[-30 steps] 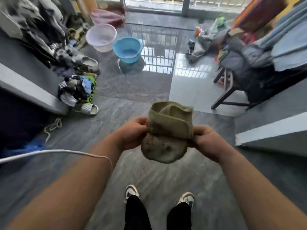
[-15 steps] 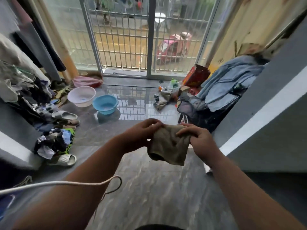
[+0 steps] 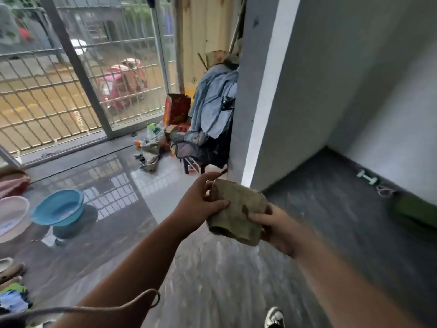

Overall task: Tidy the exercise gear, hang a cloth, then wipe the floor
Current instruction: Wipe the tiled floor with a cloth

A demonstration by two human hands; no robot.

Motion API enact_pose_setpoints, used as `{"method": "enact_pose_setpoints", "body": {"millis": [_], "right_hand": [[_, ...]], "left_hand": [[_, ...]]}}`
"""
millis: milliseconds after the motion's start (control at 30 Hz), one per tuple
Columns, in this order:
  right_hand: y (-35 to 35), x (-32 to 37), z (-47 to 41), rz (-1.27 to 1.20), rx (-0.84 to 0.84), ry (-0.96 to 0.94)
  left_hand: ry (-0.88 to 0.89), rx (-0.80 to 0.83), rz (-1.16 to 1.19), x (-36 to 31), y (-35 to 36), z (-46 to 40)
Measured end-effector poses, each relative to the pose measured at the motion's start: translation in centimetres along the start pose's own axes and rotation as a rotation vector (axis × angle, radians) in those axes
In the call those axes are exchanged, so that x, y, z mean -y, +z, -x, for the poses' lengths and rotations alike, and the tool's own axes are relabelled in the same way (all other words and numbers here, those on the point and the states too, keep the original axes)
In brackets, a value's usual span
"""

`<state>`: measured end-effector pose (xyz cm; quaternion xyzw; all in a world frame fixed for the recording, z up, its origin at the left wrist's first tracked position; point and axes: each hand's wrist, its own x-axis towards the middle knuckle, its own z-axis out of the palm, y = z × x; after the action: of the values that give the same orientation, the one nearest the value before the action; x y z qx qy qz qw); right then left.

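Head view: we have the cloth (image 3: 237,213), olive-green and stained, folded into a thick pad, held up in the air over the floor (image 3: 212,275) at centre frame. Left hand (image 3: 201,204) grips its left edge: thumb pressed on the near face, fingers curled round behind. Right hand (image 3: 276,229) grips the lower right corner, fingers curled onto the front face. Both hands closed on the cloth, nothing else held.

Our forearms run in from the bottom corners. A thin cord (image 3: 132,304) loops across the left forearm. One sneaker (image 3: 274,317) shows at the bottom edge, right of centre.

Just beyond the cloth, a grey wall corner with a white edge (image 3: 257,95) splits the scene. Right of it, a dark-floored room: a small pale green dumbbell (image 3: 367,177) lies by the far wall, a small loop-shaped item (image 3: 385,191) just beside it (too blurred to identify), and a green blur (image 3: 411,213) nearer, right.

Left of the corner, glossy wet-looking tiles reflect a barred sliding door (image 3: 78,74); a red vehicle (image 3: 120,85) sits outside. Against the corner, a pile of blue-grey clothing (image 3: 212,105) is draped over a stool, with a red box (image 3: 177,107), bottles and rags on the floor beside it.

Far left: blue basin (image 3: 58,207), with a white basin (image 3: 11,216) just beside it and a pink one (image 3: 13,183) behind. Shoes and bundled clothes (image 3: 13,294) at the near-left edge.
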<state>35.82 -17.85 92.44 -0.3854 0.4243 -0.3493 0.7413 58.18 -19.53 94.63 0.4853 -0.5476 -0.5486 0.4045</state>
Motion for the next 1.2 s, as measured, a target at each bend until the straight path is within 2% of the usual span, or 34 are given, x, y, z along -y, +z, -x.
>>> {"method": "enact_pose_setpoints", "body": {"millis": [67,300,400,533,667,800,1000,1200], "right_hand": [[-1.8,-0.1,3.1,0.023,-0.195,-0.084],[-11.8,-0.5,14.7,-0.113,-0.575,-0.285],[-17.5,-1.2,21.1,-0.263,-0.69,-0.351],[-25.9,-1.6,31.6,-0.293,-0.861,-0.397],[-34.0,-1.6,42.2,-0.36,-1.098,-0.42],[-40.2,-1.7,50.2,-0.472,-1.281,-0.475],[-47.1,-1.0,56.5,-0.624,-1.402,-0.565],[-55.6,0.4,57.0,-0.702,-1.467,-0.591]], "left_hand": [[0.003,0.038,-0.048,-0.6,3.4,-0.3],[0.01,0.283,0.004,-1.1,19.2,-1.9],[0.01,0.467,0.017,-1.6,28.5,-2.6],[-0.033,0.711,-0.028,-2.3,42.3,-2.8],[-0.068,0.814,-0.073,-3.6,55.9,-2.3],[-0.007,0.927,-0.126,-4.5,66.2,-2.5],[-0.056,0.991,-0.11,-4.9,76.3,-4.7],[-0.117,1.033,-0.063,-4.5,85.4,-10.5]]}}
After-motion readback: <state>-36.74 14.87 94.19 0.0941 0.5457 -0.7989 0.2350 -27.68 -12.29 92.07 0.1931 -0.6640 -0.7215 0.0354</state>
